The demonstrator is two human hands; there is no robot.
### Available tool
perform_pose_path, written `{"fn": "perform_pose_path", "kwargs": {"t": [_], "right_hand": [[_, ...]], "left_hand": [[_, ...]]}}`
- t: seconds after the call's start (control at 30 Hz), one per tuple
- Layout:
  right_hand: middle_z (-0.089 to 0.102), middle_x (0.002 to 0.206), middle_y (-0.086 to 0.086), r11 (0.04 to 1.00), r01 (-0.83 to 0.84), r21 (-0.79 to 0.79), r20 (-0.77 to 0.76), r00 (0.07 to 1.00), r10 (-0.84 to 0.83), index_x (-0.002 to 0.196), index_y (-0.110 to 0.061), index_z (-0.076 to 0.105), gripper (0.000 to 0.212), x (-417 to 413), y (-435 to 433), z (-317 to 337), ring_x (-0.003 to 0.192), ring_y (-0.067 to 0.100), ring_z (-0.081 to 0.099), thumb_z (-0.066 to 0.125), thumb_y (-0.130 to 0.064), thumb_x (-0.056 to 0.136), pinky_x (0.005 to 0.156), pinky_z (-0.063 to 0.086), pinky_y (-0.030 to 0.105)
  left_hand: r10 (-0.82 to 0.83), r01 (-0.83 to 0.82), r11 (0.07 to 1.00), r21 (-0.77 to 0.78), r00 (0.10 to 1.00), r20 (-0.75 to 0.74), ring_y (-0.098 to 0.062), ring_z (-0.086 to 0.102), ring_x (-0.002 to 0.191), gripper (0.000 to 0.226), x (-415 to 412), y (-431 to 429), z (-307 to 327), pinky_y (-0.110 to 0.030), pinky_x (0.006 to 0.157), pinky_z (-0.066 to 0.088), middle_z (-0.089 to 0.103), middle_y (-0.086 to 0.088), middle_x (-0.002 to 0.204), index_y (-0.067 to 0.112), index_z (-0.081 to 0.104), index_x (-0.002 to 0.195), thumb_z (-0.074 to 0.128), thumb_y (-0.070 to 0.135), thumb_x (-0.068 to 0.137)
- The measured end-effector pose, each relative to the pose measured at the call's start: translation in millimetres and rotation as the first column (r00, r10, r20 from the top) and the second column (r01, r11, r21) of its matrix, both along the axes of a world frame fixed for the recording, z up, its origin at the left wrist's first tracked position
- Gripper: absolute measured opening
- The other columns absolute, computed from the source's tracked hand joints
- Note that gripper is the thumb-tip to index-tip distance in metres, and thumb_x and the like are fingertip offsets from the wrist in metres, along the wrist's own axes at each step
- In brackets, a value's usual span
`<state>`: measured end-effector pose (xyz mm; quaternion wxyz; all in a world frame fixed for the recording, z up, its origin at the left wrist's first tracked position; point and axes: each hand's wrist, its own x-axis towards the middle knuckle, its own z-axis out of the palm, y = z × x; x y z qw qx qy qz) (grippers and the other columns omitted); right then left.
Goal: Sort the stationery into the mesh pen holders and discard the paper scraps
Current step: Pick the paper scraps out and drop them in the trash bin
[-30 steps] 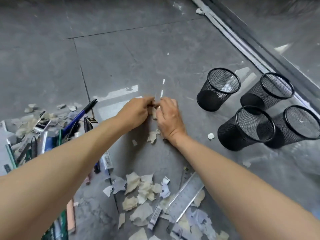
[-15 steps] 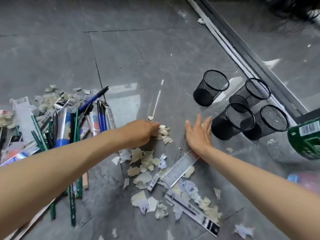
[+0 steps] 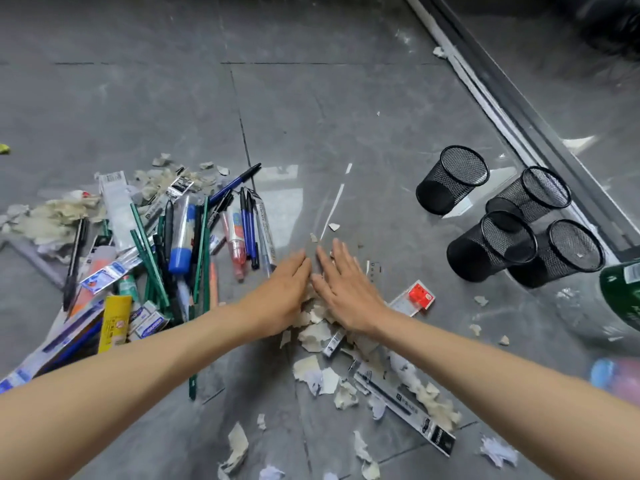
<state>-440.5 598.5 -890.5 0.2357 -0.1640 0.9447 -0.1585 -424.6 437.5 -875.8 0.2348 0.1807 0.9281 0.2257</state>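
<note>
Grey floor tiles (image 3: 311,116) fill the head view, and a metal door track (image 3: 519,109) runs diagonally just behind the four black mesh pen holders (image 3: 491,251). These stand upright in a tight cluster at the right, and we take them as our landmark.

Left of the holders and well apart from them, we see both hands side by side. The left hand (image 3: 280,292) and the right hand (image 3: 346,289) each lie palm down with fingers straight and held together, their fingertips almost meeting. Neither grasps anything. Both are released and pressed flat on the pile of paper scraps (image 3: 315,336), which spreads from under the palms toward the camera. A long black refill pack (image 3: 405,403) lies among those scraps.

Between the right hand and the holders we find a clear ruler pack with a red label (image 3: 412,299), one end tucked beneath the wrist. A few loose scraps (image 3: 481,300) sit near the holders on the camera side.

Farther left of the holders, beyond the left hand, the stationery heap (image 3: 180,244) lies unsorted on the tiles, a tangle of pens, green pencils, a blue-capped tube and packaged items, with more torn paper behind it.

Just right of the holders, at the frame edge, we catch part of a green bottle (image 3: 623,292)
</note>
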Motion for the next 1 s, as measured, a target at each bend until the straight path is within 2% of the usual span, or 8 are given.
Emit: {"fn": "perform_pose_path", "kwargs": {"t": [0.13, 0.23, 0.37, 0.5, 0.63, 0.83, 0.93, 1.0], "right_hand": [[-0.022, 0.156, -0.003, 0.977, -0.137, -0.166, 0.045, 0.988, 0.147, 0.150, -0.021, -0.011, 0.059, 39.2, -2.8, 5.0, 0.141, 0.005, -0.024, 0.022, -0.034, 0.103, 0.118, -0.010, 0.028], [-0.020, 0.156, -0.006, 0.947, -0.102, -0.303, 0.041, 0.992, 0.120, 0.151, -0.021, -0.008, 0.062, 34.6, -0.9, 7.5, 0.141, 0.002, -0.022, 0.026, -0.022, 0.100, 0.117, -0.009, 0.024], [-0.017, 0.158, 0.003, 0.968, 0.061, -0.245, 0.010, 0.998, -0.061, 0.152, -0.012, -0.004, 0.059, -19.7, -8.8, 8.4, 0.144, 0.011, -0.018, 0.028, -0.022, 0.102, 0.116, -0.009, 0.026], [-0.012, 0.159, 0.006, 0.989, 0.102, -0.104, 0.044, 0.994, -0.098, 0.151, -0.010, -0.001, 0.060, -51.8, -11.7, 3.1, 0.145, 0.016, -0.014, 0.019, -0.039, 0.103, 0.117, -0.007, 0.033], [-0.013, 0.158, 0.003, 0.998, -0.033, -0.054, 0.015, 0.999, 0.033, 0.151, -0.013, -0.003, 0.061, -29.7, -14.2, 0.0, 0.145, 0.014, -0.014, 0.014, -0.043, 0.102, 0.115, -0.010, 0.033], [-0.015, 0.157, -0.002, 0.972, -0.219, -0.084, 0.017, 0.975, 0.221, 0.151, -0.019, -0.003, 0.059, 13.8, -34.0, 1.5, 0.144, 0.009, -0.015, 0.016, -0.045, 0.101, 0.117, -0.011, 0.033], [-0.015, 0.158, -0.001, 0.953, -0.297, -0.064, 0.002, 0.955, 0.298, 0.151, -0.017, -0.005, 0.061, 28.8, -37.1, 2.7, 0.144, 0.009, -0.016, 0.015, -0.046, 0.101, 0.118, -0.010, 0.032], [-0.017, 0.157, -0.001, 0.943, -0.331, -0.043, 0.001, 0.943, 0.332, 0.151, -0.016, -0.007, 0.063, 42.2, -34.8, 2.3, 0.143, 0.008, -0.017, 0.015, -0.048, 0.100, 0.118, -0.010, 0.031]], "left_hand": [[-0.011, 0.008, 0.997, 0.079, 0.999, 0.036, -0.016, 0.004, 0.146, 0.075, 30.7, -16.4, -1.9, -0.026, 0.119, 0.007, 0.000, -0.005, 0.159, 0.009, 0.002, 0.151, 0.043, 0.001, 0.089], [0.088, -0.100, 0.979, 0.176, 0.993, 0.077, -0.011, 0.005, 0.145, 0.064, 46.9, -21.9, 12.9, -0.019, 0.114, 0.003, 0.002, 0.004, 0.157, 0.013, 0.008, 0.151, 0.042, 0.013, 0.097], [0.165, -0.169, 0.977, 0.131, 0.985, 0.042, -0.009, 0.000, 0.145, 0.064, 43.1, -29.1, 16.6, -0.013, 0.107, -0.003, -0.002, 0.002, 0.159, 0.012, 0.008, 0.151, 0.037, 0.003, 0.095], [0.151, -0.153, 0.987, 0.057, 0.988, 0.031, -0.010, -0.006, 0.145, 0.060, 49.2, -33.0, 6.4, -0.023, 0.115, -0.003, -0.002, 0.000, 0.159, 0.011, 0.008, 0.151, 0.033, 0.004, 0.096], [0.087, -0.085, 0.995, 0.060, 0.996, -0.030, -0.009, -0.008, 0.145, 0.055, 68.2, -31.4, -2.0, -0.025, 0.118, -0.002, 0.000, 0.000, 0.159, 0.012, 0.008, 0.151, 0.030, 0.016, 0.101], [0.224, -0.226, 0.974, 0.010, 0.959, -0.174, -0.015, -0.010, 0.145, 0.057, 71.6, -33.8, -0.8, -0.029, 0.117, -0.006, -0.002, -0.006, 0.159, 0.012, 0.005, 0.151, 0.032, 0.018, 0.101], [0.351, -0.396, 0.903, -0.168, 0.904, -0.244, -0.022, -0.019, 0.142, 0.057, 79.3, -29.0, 2.8, -0.041, 0.110, -0.024, -0.006, -0.010, 0.158, 0.011, -0.001, 0.151, 0.019, 0.032, 0.102], [0.357, -0.423, 0.852, -0.308, 0.900, -0.249, -0.027, -0.017, 0.144, 0.059, 88.6, -26.4, 1.1, -0.049, 0.104, -0.031, -0.004, -0.015, 0.157, 0.008, -0.003, 0.149, 0.009, 0.037, 0.100]]}}
